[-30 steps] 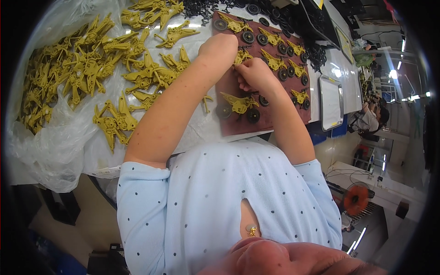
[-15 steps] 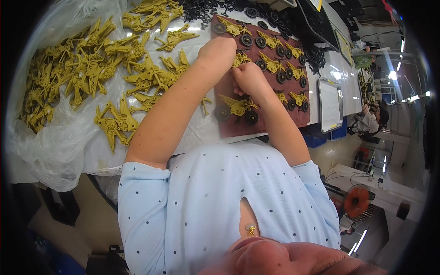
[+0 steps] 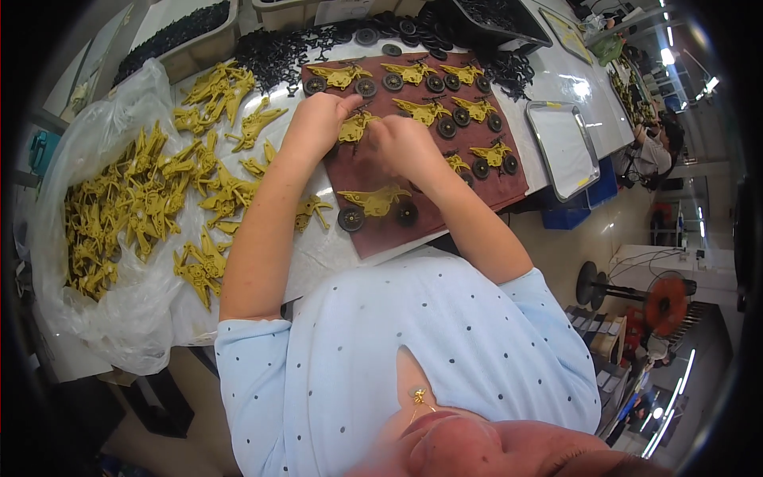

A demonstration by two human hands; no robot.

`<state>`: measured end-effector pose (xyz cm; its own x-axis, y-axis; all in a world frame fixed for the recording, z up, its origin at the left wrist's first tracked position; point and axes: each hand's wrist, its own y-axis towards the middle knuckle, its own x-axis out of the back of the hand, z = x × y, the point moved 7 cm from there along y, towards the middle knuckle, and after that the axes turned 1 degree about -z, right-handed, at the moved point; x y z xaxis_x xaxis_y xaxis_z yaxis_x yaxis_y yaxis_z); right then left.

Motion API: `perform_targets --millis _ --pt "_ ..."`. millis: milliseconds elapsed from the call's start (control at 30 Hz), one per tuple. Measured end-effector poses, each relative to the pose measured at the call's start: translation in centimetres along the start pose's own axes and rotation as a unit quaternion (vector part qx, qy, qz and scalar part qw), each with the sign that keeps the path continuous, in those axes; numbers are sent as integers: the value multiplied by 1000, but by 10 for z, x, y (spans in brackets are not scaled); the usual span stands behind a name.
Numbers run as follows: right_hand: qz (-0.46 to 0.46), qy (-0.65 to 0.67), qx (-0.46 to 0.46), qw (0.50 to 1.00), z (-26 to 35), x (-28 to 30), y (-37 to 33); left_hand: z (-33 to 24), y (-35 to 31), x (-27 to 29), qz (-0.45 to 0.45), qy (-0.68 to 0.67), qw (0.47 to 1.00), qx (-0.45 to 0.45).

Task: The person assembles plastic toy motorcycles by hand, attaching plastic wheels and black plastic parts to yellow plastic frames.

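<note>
Over the maroon cloth (image 3: 445,194), my left hand (image 3: 319,119) closes around the left side of a yellow toy motorcycle body (image 3: 355,127), its thumb pointing right. My right hand (image 3: 404,146) is just to the right, fingers curled in a pinch and slightly blurred; what they hold is hidden. Nearer to me lies another yellow motorcycle body (image 3: 373,202) with a black wheel (image 3: 351,218) at its left and one at its right. Beyond and right of my hands, several yellow bodies (image 3: 424,112) lie in rows, with black wheels beside them.
At left, yellow bodies (image 3: 127,199) heap on a clear plastic bag (image 3: 143,322); loose ones (image 3: 256,126) lie nearer the cloth. Small black parts (image 3: 278,57) and wheels spread along the back, before grey bins (image 3: 208,48). A metal tray (image 3: 559,151) stands at right.
The view has shifted, bringing the bins at the back into sight. My hands have drawn slightly apart, showing more of the yellow body between them.
</note>
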<state>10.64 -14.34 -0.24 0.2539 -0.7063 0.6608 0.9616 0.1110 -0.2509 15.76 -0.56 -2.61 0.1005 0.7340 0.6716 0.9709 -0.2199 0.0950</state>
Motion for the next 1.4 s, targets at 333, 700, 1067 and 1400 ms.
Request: perform_targets --millis 333,700,1067,1400 --pt "-168 94 282 940 -6 41 -15 -57 -10 -30 182 -411 869 206" --pt "-69 302 116 944 -53 67 -2 -75 12 -66 215 -411 864 197" --pt "-166 266 182 932 -79 103 2 -91 32 -82 271 -392 869 133" --pt "-246 -72 141 956 -87 99 -2 -76 71 -79 102 9 993 -62"
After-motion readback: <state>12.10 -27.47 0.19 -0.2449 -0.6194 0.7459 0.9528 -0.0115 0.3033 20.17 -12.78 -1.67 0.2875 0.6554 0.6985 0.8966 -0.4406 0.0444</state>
